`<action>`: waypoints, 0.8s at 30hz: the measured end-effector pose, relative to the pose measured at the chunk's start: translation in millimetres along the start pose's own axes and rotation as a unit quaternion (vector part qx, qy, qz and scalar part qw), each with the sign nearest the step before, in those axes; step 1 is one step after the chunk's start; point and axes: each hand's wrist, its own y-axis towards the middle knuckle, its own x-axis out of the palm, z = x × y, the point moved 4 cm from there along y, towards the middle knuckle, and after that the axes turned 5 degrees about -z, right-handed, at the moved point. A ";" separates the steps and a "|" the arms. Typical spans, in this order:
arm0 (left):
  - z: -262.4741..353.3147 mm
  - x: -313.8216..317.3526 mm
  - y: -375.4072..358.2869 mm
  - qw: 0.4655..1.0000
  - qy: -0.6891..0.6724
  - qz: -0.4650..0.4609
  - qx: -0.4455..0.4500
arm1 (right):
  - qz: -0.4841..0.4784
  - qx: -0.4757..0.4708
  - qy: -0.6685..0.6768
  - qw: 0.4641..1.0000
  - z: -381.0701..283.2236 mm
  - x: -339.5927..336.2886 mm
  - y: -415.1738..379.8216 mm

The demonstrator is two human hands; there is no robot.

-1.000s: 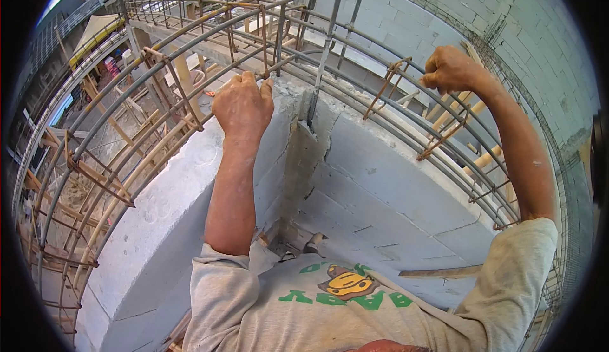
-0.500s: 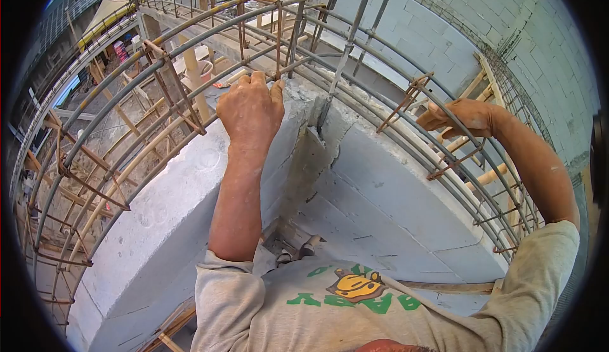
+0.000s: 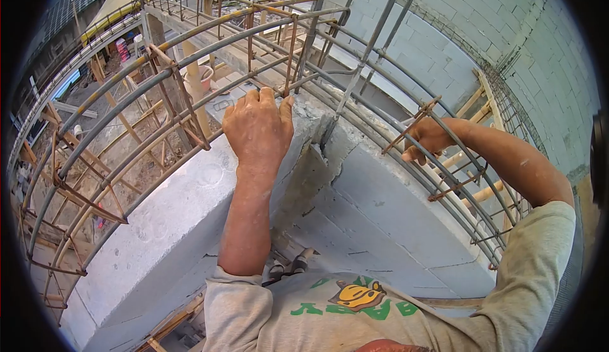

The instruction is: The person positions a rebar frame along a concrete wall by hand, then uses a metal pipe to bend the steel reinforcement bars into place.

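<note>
My left hand (image 3: 259, 123) lies at the top corner of the pale block wall (image 3: 184, 196). Its fingers bend over a lower steel bar (image 3: 219, 92) of the curved rebar cage, the thumb beside a rusty stirrup (image 3: 292, 54). The fingertips are hidden behind the bar. On the right, my right hand (image 3: 430, 139) reaches in among the bars of the other cage run, its fingers curled downward. It is close to a rusty stirrup (image 3: 412, 125) above the lower bars (image 3: 415, 168). What those fingers hold, if anything, I cannot make out.
Upright steel bars (image 3: 385, 19) rise from the wall corner between my hands. A rough mortar joint (image 3: 311, 174) runs down that corner. Beyond the left cage lie a bucket (image 3: 200, 78) and timber props. A block wall (image 3: 425, 41) stands behind on the right.
My right hand has moved left toward the stirrup, and its fingers have gone from stretched to curled. My left hand stays on the bar. The view has shifted slightly.
</note>
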 end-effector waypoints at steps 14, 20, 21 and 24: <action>-0.3 0.6 0.0 1.000 -0.004 0.023 0.002 | 0.189 -0.047 -0.145 0.970 14.6 -3.9 2.2; -0.5 1.1 -1.0 1.000 -0.012 0.022 0.004 | 0.193 0.008 -0.131 0.972 12.4 -5.7 -1.9; 0.3 1.1 -0.7 1.000 -0.013 0.026 0.008 | 0.198 0.003 -0.137 0.971 12.3 -5.5 -1.5; 1.1 0.9 -0.8 0.999 -0.005 0.031 0.011 | 0.205 0.006 -0.139 0.969 13.7 -6.3 -0.5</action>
